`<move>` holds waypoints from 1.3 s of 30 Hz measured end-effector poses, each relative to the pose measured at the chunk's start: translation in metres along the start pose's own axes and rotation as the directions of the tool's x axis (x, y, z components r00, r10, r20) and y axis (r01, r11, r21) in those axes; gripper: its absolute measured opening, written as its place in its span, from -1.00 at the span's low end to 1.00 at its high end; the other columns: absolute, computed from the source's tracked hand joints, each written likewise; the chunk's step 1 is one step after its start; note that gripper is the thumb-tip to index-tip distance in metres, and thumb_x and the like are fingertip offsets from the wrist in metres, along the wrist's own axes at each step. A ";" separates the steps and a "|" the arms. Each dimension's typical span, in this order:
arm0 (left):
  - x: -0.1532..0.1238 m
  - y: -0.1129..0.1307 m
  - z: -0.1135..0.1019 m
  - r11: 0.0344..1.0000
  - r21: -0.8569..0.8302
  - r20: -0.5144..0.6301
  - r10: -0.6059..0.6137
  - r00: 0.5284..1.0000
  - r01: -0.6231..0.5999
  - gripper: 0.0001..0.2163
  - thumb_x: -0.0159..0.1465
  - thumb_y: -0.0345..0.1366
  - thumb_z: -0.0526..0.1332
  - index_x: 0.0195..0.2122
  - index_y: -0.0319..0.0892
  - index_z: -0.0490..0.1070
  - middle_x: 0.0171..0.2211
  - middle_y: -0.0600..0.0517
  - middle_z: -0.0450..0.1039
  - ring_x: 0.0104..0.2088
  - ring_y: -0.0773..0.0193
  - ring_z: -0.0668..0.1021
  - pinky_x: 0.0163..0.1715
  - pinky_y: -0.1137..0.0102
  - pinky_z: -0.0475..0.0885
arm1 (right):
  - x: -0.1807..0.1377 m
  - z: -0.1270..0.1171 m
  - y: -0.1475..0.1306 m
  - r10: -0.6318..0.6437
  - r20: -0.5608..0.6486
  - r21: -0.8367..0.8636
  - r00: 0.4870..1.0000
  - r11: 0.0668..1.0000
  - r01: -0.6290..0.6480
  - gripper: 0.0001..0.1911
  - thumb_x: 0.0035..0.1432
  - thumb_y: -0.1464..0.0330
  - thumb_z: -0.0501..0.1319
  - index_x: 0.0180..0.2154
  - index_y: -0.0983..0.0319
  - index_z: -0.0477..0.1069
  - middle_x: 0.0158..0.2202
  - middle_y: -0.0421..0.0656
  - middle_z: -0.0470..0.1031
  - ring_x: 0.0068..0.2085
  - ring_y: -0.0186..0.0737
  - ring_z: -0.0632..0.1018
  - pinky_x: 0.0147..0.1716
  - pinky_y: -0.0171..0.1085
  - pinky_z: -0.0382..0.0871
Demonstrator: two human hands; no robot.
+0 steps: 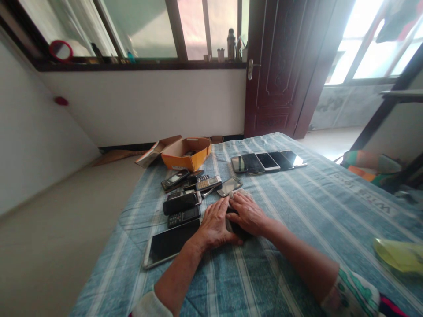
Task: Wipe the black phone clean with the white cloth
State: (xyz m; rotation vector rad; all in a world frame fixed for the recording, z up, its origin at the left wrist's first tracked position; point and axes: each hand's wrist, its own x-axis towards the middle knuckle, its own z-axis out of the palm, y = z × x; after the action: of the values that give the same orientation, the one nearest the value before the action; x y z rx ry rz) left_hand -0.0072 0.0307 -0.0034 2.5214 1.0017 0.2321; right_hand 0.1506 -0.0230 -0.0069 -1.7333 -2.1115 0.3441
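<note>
Pale walls (pixel 148 101) and a dark red panelled wooden door (pixel 280 66) stand behind a broad surface spread with a blue fabric cover striped in white (pixel 112 273).

From the head view, both bare hands meet near the middle of the cover. Under them lies a dark, flat, phone-like object (pixel 238 230), mostly hidden, so its exact kind is hard to tell. Bunched at the right hand (pixel 248 214) is a whitish soft cloth (pixel 243 193), showing past the fingertips; the right fingers lie close together, bent over it. The left hand (pixel 214 222) reaches across with its fingers nearly together and its thumb spread away along the object's near end. How firmly either hand grips cannot be told.

Wiping the dark object seems to be the step in hand, the left hand steadying while the right presses the cloth. The next move probably calls for light, even pressure from the right, with the left thumb clear of the cloth's path.

Just beyond the fingertips lies a silver-rimmed grey phone (pixel 230 186). To the left are a white-framed tablet with a black screen (pixel 172 242) and a loose heap of old keypad phones (pixel 181 202), near an open orange cardboard box (pixel 181 159). Farther off, to the right, a neat row of flat touchscreen phones (pixel 253 164) lies side by side.
</note>
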 end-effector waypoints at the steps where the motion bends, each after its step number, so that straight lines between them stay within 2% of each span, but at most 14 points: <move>1: 0.000 0.000 0.000 1.000 0.001 0.003 -0.001 1.000 0.001 0.18 -0.33 0.00 0.48 0.31 -0.17 -0.08 0.30 -0.24 0.01 0.28 -0.16 0.11 0.23 0.00 0.01 | 0.002 -0.001 0.000 0.005 -0.001 -0.002 1.000 1.000 -0.005 -0.40 0.29 0.10 0.03 0.21 0.34 0.18 0.28 0.09 0.11 0.31 0.02 0.04 0.25 0.00 -0.09; 4: 0.000 0.000 0.000 1.000 0.008 0.014 0.007 1.000 -0.007 0.18 -0.32 0.01 0.47 0.30 -0.20 -0.08 0.31 -0.26 -0.01 0.29 -0.17 0.10 0.23 0.01 0.01 | -0.004 -0.004 -0.001 0.015 0.000 -0.011 1.000 1.000 -0.015 -0.42 0.29 0.12 0.04 0.21 0.33 0.19 0.28 0.09 0.10 0.31 0.04 0.06 0.25 0.01 -0.07; 11: -0.002 0.002 0.000 0.999 0.036 0.015 0.026 1.000 -0.027 0.14 -0.24 0.09 0.42 0.30 -0.25 -0.08 0.30 -0.31 -0.01 0.29 -0.18 0.10 0.24 0.02 -0.01 | -0.054 -0.002 -0.003 0.011 0.009 -0.073 1.000 0.997 -0.010 -0.39 0.25 0.10 0.07 0.19 0.36 0.21 0.27 0.10 0.13 0.27 0.08 0.13 0.23 0.00 -0.01; 14: -0.002 0.002 0.000 0.999 0.036 0.013 0.039 0.999 -0.040 0.11 -0.21 0.10 0.41 0.30 -0.23 -0.08 0.31 -0.29 -0.02 0.29 -0.17 0.09 0.24 0.02 -0.01 | -0.064 0.000 -0.002 -0.013 0.016 -0.089 1.000 0.996 0.015 -0.36 0.26 0.06 0.04 0.19 0.37 0.21 0.27 0.11 0.12 0.27 0.09 0.12 0.23 -0.01 0.00; 17: -0.002 0.002 -0.001 0.998 0.039 0.010 0.039 0.999 -0.039 0.12 -0.22 0.11 0.40 0.30 -0.23 -0.08 0.30 -0.30 -0.01 0.29 -0.15 0.09 0.24 0.02 -0.01 | -0.057 -0.002 -0.002 -0.007 0.014 -0.082 1.000 0.997 0.008 -0.40 0.27 0.08 0.05 0.17 0.35 0.23 0.25 0.09 0.15 0.26 0.06 0.15 0.23 -0.03 -0.01; 21: -0.001 0.003 -0.002 0.999 0.046 0.029 0.008 1.000 -0.010 0.15 -0.28 0.03 0.44 0.30 -0.17 -0.09 0.31 -0.27 -0.01 0.29 -0.15 0.08 0.24 0.01 -0.02 | -0.030 -0.006 0.000 0.011 -0.004 -0.065 1.000 0.998 -0.012 -0.49 0.26 0.14 0.07 0.13 0.31 0.28 0.22 0.07 0.19 0.23 0.04 0.18 0.22 -0.02 -0.02; 26: 0.001 0.003 -0.003 0.999 0.031 0.007 0.035 0.999 -0.036 0.15 -0.31 0.03 0.46 0.29 -0.20 -0.06 0.29 -0.27 0.01 0.28 -0.16 0.11 0.23 0.02 0.02 | -0.003 -0.009 0.001 0.021 -0.039 -0.081 0.999 0.996 -0.024 -0.57 0.30 0.17 0.04 0.07 0.29 0.33 0.14 0.03 0.28 0.17 -0.04 0.27 0.17 -0.10 0.05; 29: 0.001 0.004 -0.002 0.999 0.039 -0.001 0.033 0.999 -0.033 0.15 -0.33 0.03 0.46 0.28 -0.21 -0.03 0.28 -0.26 0.04 0.27 -0.18 0.13 0.22 0.01 0.05 | -0.009 -0.006 -0.001 0.034 -0.037 -0.096 0.999 0.995 -0.037 -0.53 0.29 0.18 0.06 0.10 0.33 0.30 0.18 0.08 0.24 0.19 0.00 0.24 0.18 -0.07 0.04; 32: 0.000 0.005 0.000 0.998 0.063 -0.010 0.016 1.000 -0.016 0.15 -0.33 0.05 0.45 0.27 -0.24 -0.01 0.26 -0.28 0.05 0.26 -0.21 0.14 0.22 0.02 0.05 | -0.029 -0.002 -0.004 0.050 -0.026 -0.092 0.998 0.994 -0.052 -0.46 0.25 0.17 0.09 0.14 0.37 0.25 0.24 0.13 0.15 0.24 0.07 0.17 0.21 -0.03 -0.03; 35: -0.001 0.006 0.003 0.997 0.080 -0.035 0.017 0.999 -0.014 0.12 -0.32 0.09 0.43 0.27 -0.17 0.00 0.25 -0.24 0.07 0.25 -0.21 0.16 0.22 0.02 0.05 | -0.046 -0.001 -0.005 0.050 -0.018 -0.078 0.999 0.996 -0.051 -0.48 0.23 0.17 0.11 0.13 0.32 0.28 0.25 0.08 0.15 0.24 0.06 0.18 0.21 -0.03 -0.02; 39: -0.002 0.008 0.006 0.997 0.081 -0.065 0.006 0.998 -0.001 0.10 -0.32 0.07 0.44 0.26 -0.16 0.03 0.24 -0.24 0.08 0.23 -0.21 0.19 0.19 0.03 0.10 | -0.041 -0.005 -0.007 0.049 -0.005 -0.064 0.999 0.997 -0.049 -0.48 0.25 0.17 0.08 0.15 0.31 0.25 0.25 0.07 0.16 0.25 0.05 0.16 0.22 -0.03 -0.06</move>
State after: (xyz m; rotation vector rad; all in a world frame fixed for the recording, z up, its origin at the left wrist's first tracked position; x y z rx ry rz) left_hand -0.0022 0.0219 -0.0050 2.6036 1.0520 0.2821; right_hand 0.1535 -0.0644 -0.0053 -1.8230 -2.1019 0.2899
